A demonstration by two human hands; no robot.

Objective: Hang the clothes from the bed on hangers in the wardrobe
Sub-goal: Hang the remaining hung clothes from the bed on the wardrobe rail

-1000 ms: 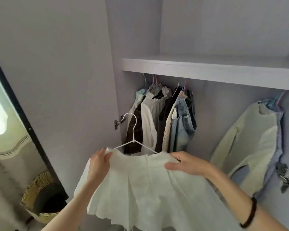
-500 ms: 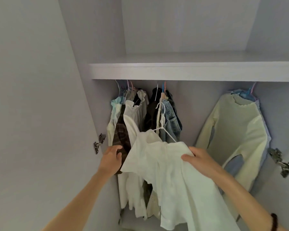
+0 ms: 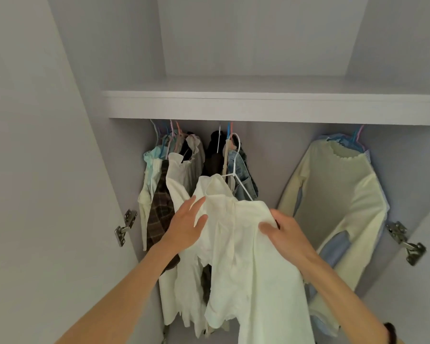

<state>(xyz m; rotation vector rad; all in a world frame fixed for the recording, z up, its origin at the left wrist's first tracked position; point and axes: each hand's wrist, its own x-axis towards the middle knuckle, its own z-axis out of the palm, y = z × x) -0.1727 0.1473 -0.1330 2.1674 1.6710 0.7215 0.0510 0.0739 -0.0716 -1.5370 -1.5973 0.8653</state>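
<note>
- White garment [image 3: 253,256]: draped on a white wire hanger [image 3: 236,170], held up inside the wardrobe, in front of the left cluster of hung clothes [image 3: 184,184]. The fabric is bunched toward the hanger's left shoulder; the right wire arm shows bare.
- Hanger hook: raised close under the shelf [image 3: 271,105], among the coloured hooks there. The rail itself is hidden behind the shelf edge, so whether the hook is seated cannot be told.
- Right hand [image 3: 286,234]: grip clenched on a fold of the white garment near the hanger's right end.
- Left hand [image 3: 186,224]: grip released, fingers straight and flat against the garment's left side.
- Cream sweater [image 3: 338,202]: hangs well apart at the right, over blue items.
- Door hinges [image 3: 126,227]: visible at both sides.
- Risk, judged: if the hook misses the rail, hanger and garment drop together once the hold is let go.
- Risk, judged: the uneven drape could slide off the bare wire arm.
- Risk, judged: crowded neighbouring hooks may snag or be knocked loose.
</note>
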